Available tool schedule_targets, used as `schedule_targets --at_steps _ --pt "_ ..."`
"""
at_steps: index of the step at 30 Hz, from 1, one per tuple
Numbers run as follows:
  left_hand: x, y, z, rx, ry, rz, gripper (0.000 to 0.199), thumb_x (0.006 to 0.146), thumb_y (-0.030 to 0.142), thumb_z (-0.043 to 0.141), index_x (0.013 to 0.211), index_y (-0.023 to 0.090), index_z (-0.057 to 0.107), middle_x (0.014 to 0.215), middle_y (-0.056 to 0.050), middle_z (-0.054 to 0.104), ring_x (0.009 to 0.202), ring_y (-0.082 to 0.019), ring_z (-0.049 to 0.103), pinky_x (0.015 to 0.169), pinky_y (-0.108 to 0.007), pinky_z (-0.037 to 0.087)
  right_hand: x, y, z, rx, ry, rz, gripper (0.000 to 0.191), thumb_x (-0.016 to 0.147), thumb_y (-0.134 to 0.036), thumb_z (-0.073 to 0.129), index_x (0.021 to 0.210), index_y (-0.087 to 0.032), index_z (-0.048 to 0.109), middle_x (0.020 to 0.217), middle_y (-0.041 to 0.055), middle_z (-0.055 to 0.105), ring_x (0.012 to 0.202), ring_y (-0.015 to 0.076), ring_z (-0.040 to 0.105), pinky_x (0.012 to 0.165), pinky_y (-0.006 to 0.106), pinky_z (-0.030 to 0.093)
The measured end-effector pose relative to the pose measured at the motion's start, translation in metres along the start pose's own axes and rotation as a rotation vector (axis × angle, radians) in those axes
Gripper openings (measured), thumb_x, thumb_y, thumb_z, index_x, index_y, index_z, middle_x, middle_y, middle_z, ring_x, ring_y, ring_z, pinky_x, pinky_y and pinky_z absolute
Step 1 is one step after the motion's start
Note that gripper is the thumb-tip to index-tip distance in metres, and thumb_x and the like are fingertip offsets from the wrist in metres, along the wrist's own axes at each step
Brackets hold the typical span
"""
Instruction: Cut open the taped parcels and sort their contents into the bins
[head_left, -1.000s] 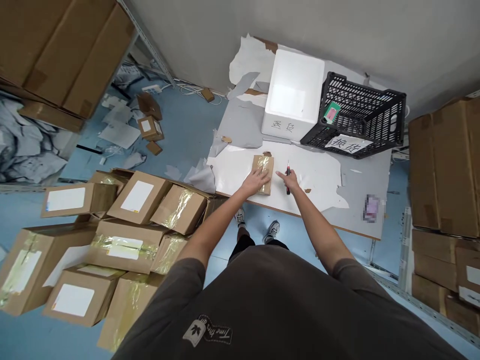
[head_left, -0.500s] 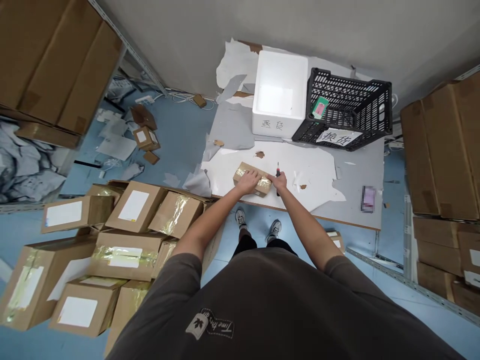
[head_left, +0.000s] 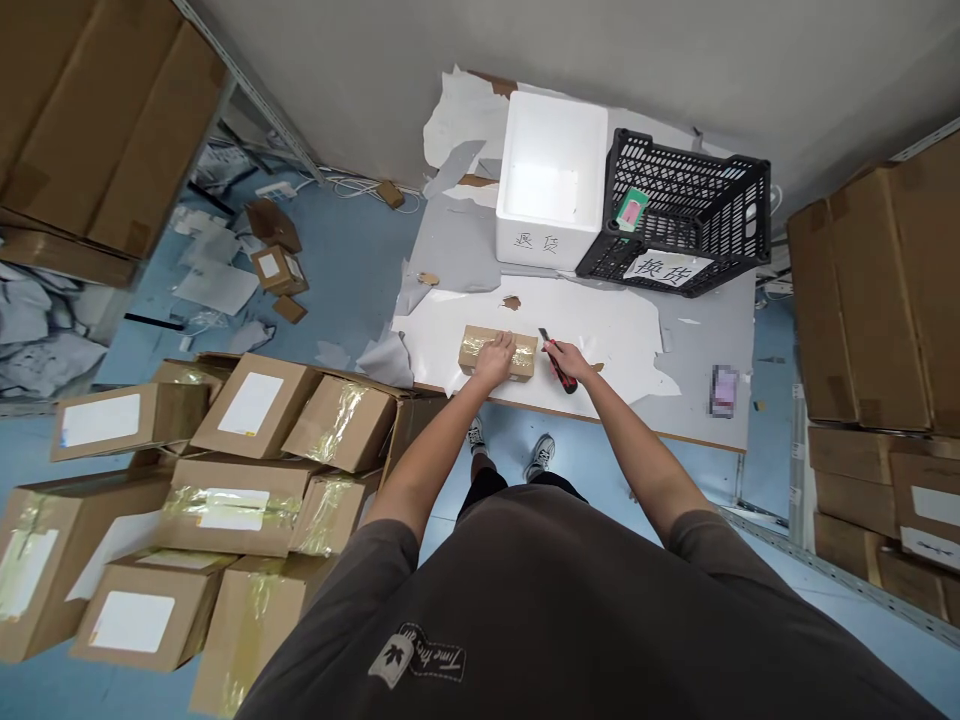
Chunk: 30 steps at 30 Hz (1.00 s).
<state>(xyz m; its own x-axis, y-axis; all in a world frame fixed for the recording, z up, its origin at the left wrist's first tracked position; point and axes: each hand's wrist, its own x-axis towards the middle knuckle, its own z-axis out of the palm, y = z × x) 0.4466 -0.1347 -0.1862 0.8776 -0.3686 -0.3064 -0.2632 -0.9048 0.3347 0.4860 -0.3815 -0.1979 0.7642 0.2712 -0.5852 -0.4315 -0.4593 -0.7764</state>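
A small taped cardboard box (head_left: 523,356) lies on the white-covered table near its front edge. My left hand (head_left: 494,360) rests over the middle of the box, its fingers closed on the top. Just right of the box, my right hand (head_left: 571,361) grips a red and black utility knife (head_left: 561,374). The knife's tip points up and to the left, apart from the box. Part of the box top is hidden under my left hand.
Behind the box stand a white foam bin (head_left: 547,240) and a black plastic crate (head_left: 739,260) holding a green and pink packet (head_left: 631,210). A pixelated purple item (head_left: 723,391) lies at the right. Several taped cartons (head_left: 234,507) are piled at the lower left; stacked boxes (head_left: 859,320) stand right.
My right hand has moved right, away from the box, and the knife has tilted from upright to leaning left. The box has turned straighter under my left hand. The view has shifted slightly.
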Motion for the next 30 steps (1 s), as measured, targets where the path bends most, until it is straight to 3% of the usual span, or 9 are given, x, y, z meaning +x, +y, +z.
schedule_targets --at_steps 3,7,13,17,22,26,30 --pt "0.001 0.001 0.004 -0.020 0.003 -0.006 0.069 0.081 0.007 0.078 0.150 0.012 0.068 0.180 -0.025 0.044 0.169 -0.043 0.039 0.128 -0.058 0.049 -0.015 0.006 -0.014 -0.069 -0.103 0.010 0.041 0.097 -0.066 0.078 0.105 -0.027 0.069 0.062 -0.0062 0.066 0.049 0.0180 0.057 0.056 0.030 0.048" --pt "-0.001 0.001 0.008 -0.031 0.019 -0.005 0.063 0.080 0.007 0.080 0.142 0.015 0.072 0.180 -0.023 0.044 0.169 -0.044 0.038 0.127 -0.059 0.052 -0.011 0.003 -0.017 -0.136 -0.144 0.043 0.032 0.085 -0.052 0.091 0.088 -0.026 0.073 0.060 -0.0063 0.064 0.049 0.0158 0.055 0.056 0.028 0.045" --pt "-0.005 0.001 0.011 -0.001 0.037 -0.007 0.055 0.080 0.008 0.080 0.134 0.017 0.074 0.178 -0.022 0.047 0.168 -0.041 0.040 0.124 -0.057 0.055 0.003 0.000 -0.014 -0.194 -0.179 -0.037 0.028 0.084 -0.044 0.090 0.078 -0.024 0.072 0.059 -0.0040 0.061 0.047 0.0152 0.051 0.054 0.028 0.041" --pt "-0.006 0.002 0.010 0.003 0.028 -0.011 0.058 0.079 0.005 0.078 0.136 0.015 0.073 0.179 -0.022 0.046 0.169 -0.041 0.039 0.125 -0.056 0.054 0.001 0.002 -0.018 -0.225 -0.205 -0.015 0.025 0.082 -0.041 0.091 0.078 -0.024 0.073 0.056 -0.0043 0.057 0.047 0.0152 0.048 0.054 0.029 0.039" --pt "-0.006 0.004 0.010 0.018 0.017 -0.007 0.057 0.081 0.006 0.077 0.137 0.014 0.072 0.178 -0.023 0.046 0.170 -0.042 0.039 0.126 -0.058 0.052 -0.010 0.006 -0.015 -0.183 -0.259 0.004 0.030 0.088 -0.045 0.087 0.078 -0.024 0.068 0.059 -0.0016 0.059 0.051 0.0170 0.048 0.055 0.031 0.041" --pt "-0.005 0.003 0.009 0.030 0.020 -0.006 0.056 0.081 0.006 0.078 0.136 0.015 0.072 0.178 -0.024 0.047 0.169 -0.042 0.039 0.127 -0.057 0.052 -0.022 0.009 -0.005 -0.086 -0.277 0.068 0.040 0.082 -0.053 0.093 0.076 -0.024 0.066 0.055 -0.0029 0.058 0.046 0.0157 0.046 0.050 0.030 0.039" --pt "-0.006 -0.005 0.004 -0.025 0.008 0.015 0.068 0.082 0.018 0.090 0.146 0.016 0.067 0.178 -0.021 0.047 0.170 -0.040 0.038 0.133 -0.054 0.044 -0.033 0.012 0.001 -0.053 -0.315 0.068 0.044 0.083 -0.059 0.091 0.077 -0.025 0.064 0.053 -0.0036 0.058 0.043 0.0156 0.047 0.046 0.029 0.038"
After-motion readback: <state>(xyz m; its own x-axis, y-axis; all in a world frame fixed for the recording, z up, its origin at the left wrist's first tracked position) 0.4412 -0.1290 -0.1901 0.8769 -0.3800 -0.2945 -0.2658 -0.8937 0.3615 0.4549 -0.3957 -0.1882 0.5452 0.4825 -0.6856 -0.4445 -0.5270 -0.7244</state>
